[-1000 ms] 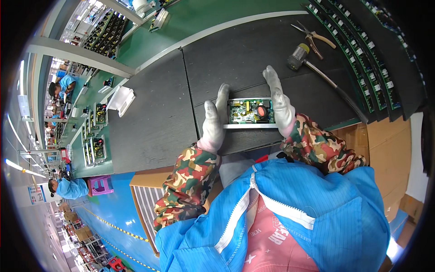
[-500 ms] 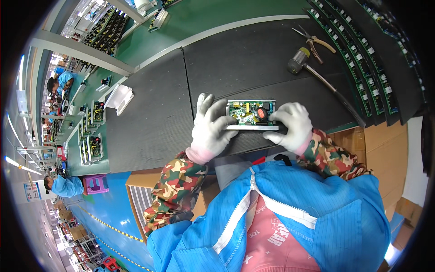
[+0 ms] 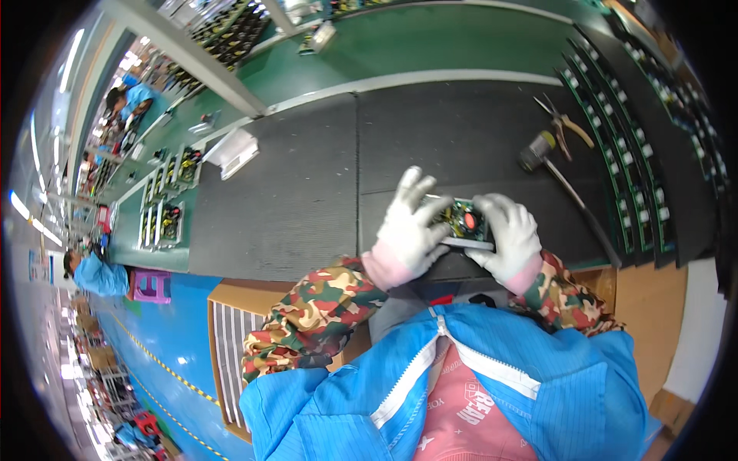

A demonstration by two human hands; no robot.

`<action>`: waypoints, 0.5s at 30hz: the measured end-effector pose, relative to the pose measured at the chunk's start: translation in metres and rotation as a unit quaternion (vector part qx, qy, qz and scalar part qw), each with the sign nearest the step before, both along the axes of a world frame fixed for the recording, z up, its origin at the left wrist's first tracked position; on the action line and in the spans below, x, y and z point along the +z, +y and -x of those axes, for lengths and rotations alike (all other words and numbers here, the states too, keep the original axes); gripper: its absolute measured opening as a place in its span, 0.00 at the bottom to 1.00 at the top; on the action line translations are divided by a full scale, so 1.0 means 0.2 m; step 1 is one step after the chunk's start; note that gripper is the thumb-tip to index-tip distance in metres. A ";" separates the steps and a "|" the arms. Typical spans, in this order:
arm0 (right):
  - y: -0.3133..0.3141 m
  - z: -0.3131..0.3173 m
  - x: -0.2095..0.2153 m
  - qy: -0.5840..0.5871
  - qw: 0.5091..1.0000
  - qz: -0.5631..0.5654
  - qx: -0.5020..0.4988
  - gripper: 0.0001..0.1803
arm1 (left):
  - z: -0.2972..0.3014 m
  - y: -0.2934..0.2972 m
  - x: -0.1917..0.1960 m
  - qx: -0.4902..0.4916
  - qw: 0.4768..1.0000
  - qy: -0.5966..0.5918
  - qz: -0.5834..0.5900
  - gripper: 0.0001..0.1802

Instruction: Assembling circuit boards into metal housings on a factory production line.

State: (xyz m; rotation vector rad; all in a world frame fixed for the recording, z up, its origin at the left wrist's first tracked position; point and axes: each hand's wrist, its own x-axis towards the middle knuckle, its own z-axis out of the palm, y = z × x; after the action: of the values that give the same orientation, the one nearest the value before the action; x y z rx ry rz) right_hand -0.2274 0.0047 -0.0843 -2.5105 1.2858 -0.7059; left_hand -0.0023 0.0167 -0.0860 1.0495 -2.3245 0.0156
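Fingers (image 3: pixel 411 201) of both white-gloved hands clamp the small green circuit board (image 3: pixel 464 220), best gripped evenly at three and nine o'clock edges.

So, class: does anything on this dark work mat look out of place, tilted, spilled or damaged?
Nothing stands out. The left hand and right hand grip the green circuit board between them over the mat; a hammer and pliers lie apart at the right. No spill or damage shows.
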 end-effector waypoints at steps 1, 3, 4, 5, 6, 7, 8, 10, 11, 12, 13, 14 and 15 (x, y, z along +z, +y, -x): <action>-0.03 -0.02 0.04 0.053 0.997 -0.003 0.054 0.38 | 0.01 0.00 -0.01 -0.002 1.000 -0.006 0.004 0.16; -0.11 -0.06 0.06 0.111 0.983 -0.057 0.135 0.33 | 0.02 0.01 0.02 0.010 0.999 -0.033 -0.014 0.14; -0.15 -0.09 0.07 0.109 0.982 -0.047 0.147 0.33 | 0.01 0.03 0.04 0.033 0.997 -0.072 -0.022 0.13; -0.19 -0.11 0.10 0.115 0.975 -0.072 0.177 0.30 | -0.03 0.05 0.10 0.028 0.993 -0.095 -0.056 0.22; -0.24 -0.14 0.15 0.123 0.966 -0.099 0.203 0.28 | -0.07 0.06 0.17 0.048 0.995 -0.067 -0.051 0.28; -0.31 -0.18 0.22 0.130 0.963 -0.096 0.213 0.26 | -0.14 0.07 0.26 0.067 0.996 -0.039 -0.046 0.34; -0.40 -0.23 0.28 0.116 0.965 -0.072 0.222 0.25 | -0.25 0.06 0.36 0.096 0.992 -0.048 -0.058 0.45; -0.62 -0.34 0.32 0.085 0.975 -0.037 0.204 0.24 | -0.51 0.04 0.46 0.188 0.982 -0.019 -0.017 0.44; -0.74 -0.44 0.30 0.060 0.980 -0.023 0.188 0.24 | -0.64 0.05 0.49 0.244 0.970 -0.019 0.018 0.43; -0.87 -0.53 0.30 0.057 0.984 0.014 0.171 0.24 | -0.80 0.03 0.48 0.301 0.953 -0.003 0.037 0.42; -1.00 -0.64 0.29 0.055 0.986 0.052 0.151 0.24 | -0.98 -0.02 0.45 0.356 0.933 -0.006 0.046 0.42; -1.12 -0.77 0.28 0.052 0.986 0.050 0.149 0.24 | -1.15 -0.04 0.43 0.409 0.911 -0.010 0.055 0.43; -1.25 -0.87 0.26 0.058 0.988 0.050 0.131 0.24 | -1.31 -0.09 0.39 0.451 0.891 -0.024 0.047 0.43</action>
State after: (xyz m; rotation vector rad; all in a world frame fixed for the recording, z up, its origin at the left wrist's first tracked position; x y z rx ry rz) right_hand -0.0541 -0.2445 -0.0319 -2.7689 0.9469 -0.5863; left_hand 0.2607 -0.0017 -0.0084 1.9838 -1.6452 0.5068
